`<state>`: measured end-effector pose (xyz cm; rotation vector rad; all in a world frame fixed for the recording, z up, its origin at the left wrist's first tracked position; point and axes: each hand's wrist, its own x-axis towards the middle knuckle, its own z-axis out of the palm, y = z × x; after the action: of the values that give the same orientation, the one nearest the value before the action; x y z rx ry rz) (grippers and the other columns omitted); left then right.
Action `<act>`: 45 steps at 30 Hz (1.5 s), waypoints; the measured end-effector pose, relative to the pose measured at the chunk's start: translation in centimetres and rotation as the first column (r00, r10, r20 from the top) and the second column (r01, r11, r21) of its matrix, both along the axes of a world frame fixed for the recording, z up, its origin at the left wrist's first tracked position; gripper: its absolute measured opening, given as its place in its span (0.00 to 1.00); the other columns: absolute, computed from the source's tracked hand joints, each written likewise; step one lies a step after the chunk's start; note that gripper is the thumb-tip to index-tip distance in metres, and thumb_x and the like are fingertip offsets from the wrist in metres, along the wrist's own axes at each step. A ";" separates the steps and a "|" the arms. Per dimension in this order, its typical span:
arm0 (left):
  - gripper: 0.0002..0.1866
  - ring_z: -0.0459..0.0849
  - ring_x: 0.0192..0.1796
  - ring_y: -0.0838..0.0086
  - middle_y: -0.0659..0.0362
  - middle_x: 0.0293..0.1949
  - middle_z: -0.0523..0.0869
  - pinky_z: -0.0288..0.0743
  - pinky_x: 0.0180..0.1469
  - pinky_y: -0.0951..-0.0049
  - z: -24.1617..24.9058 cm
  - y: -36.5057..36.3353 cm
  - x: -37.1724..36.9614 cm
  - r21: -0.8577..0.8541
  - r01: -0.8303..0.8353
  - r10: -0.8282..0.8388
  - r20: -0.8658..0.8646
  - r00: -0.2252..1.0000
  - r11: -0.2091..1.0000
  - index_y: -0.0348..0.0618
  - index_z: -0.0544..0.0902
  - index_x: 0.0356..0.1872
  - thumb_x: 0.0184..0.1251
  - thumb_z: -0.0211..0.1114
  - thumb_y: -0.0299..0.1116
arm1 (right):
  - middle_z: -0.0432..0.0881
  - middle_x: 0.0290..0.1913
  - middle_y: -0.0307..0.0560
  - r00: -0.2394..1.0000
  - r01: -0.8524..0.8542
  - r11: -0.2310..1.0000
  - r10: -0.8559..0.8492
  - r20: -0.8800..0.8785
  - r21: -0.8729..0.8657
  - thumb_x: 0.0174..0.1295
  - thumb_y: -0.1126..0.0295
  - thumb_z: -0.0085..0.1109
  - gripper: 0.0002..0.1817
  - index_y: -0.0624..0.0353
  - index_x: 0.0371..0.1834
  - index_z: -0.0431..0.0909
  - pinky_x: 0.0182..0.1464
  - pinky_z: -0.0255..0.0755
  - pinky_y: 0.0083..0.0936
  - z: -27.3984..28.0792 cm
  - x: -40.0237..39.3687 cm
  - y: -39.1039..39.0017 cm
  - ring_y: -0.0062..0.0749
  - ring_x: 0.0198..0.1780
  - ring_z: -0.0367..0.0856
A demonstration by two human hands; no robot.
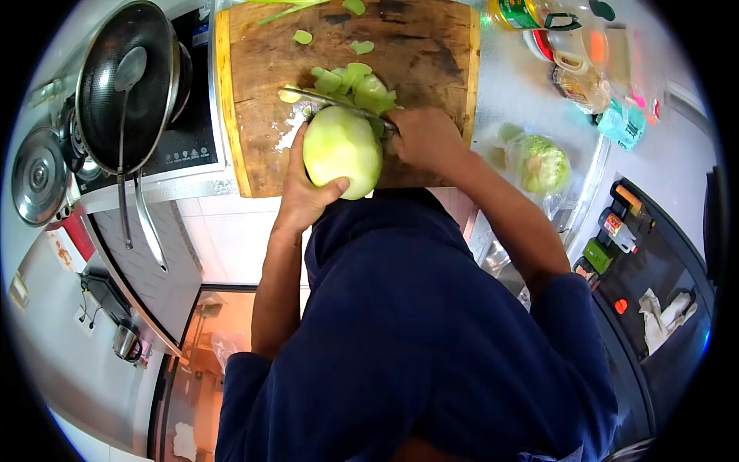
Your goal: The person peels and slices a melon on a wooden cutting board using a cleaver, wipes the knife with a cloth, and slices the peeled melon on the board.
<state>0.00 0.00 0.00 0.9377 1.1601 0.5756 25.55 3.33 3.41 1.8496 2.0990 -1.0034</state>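
Observation:
A large round, pale green vegetable (pixel 341 150), perhaps a gourd or kohlrabi, rests at the near side of the wooden cutting board (pixel 269 46). Most of its visible surface is peeled and smooth. My left hand (pixel 302 191) clasps it from the left, thumb across its near end; some fingers are hidden. My right hand (pixel 427 138) is closed around the handle of a knife (pixel 332 101). The blade, seen nearly edge-on, lies across the vegetable's far side; whether it is cutting in is hidden. Just beyond it, thin green peelings (pixel 358 79) are heaped on the board.
Left of the board, a black wok (pixel 123 81) with a ladle (pixel 129 69) in it sits on the cooktop, handles jutting past the counter edge. At right lie a bagged pale green vegetable (pixel 543 164) and an oil bottle (pixel 514 13). A pot lid (pixel 40 175) is far left.

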 end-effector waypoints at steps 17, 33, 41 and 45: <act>0.51 0.80 0.66 0.62 0.48 0.65 0.79 0.74 0.71 0.62 1.4 0.4 0.3 -0.086 0.003 -0.004 -0.011 1.000 0.996 0.32 0.63 0.74 0.50 0.83 0.39 | 0.87 0.39 0.52 0.988 -0.018 0.982 0.046 -0.147 0.187 0.52 0.71 0.68 0.27 0.53 0.60 0.84 0.39 0.81 0.45 5.5 1.6 -1.8 0.50 0.38 0.87; 0.59 0.71 0.75 0.59 0.45 0.73 0.71 0.67 0.77 0.61 1.1 -0.3 1.0 0.018 -0.015 0.017 -0.067 0.998 1.000 0.34 0.49 0.83 0.55 0.79 0.35 | 0.89 0.42 0.58 0.972 0.149 0.976 -0.114 -0.208 0.161 0.59 0.66 0.60 0.20 0.55 0.55 0.87 0.48 0.81 0.50 4.4 2.0 -1.3 0.58 0.43 0.87; 0.57 0.71 0.74 0.57 0.42 0.73 0.70 0.67 0.77 0.61 1.3 -2.4 3.3 -0.032 -0.179 0.177 -0.060 0.982 0.983 0.35 0.44 0.84 0.62 0.77 0.33 | 0.88 0.39 0.60 0.926 0.315 0.914 -0.236 -0.296 0.257 0.58 0.66 0.61 0.19 0.56 0.54 0.84 0.45 0.81 0.51 1.9 1.7 -6.7 0.60 0.41 0.87; 0.60 0.68 0.77 0.54 0.39 0.76 0.65 0.63 0.79 0.61 2.4 -2.1 3.2 0.068 -0.081 0.092 -0.181 0.979 0.994 0.36 0.42 0.84 0.62 0.78 0.35 | 0.87 0.39 0.64 0.863 0.432 0.886 -0.352 -0.362 0.170 0.59 0.66 0.60 0.20 0.61 0.53 0.86 0.48 0.80 0.52 1.2 2.9 -8.1 0.63 0.43 0.87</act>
<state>3.20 -2.07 2.36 1.0118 1.3612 0.6061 28.45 -4.73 4.56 2.4670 2.1424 -1.2572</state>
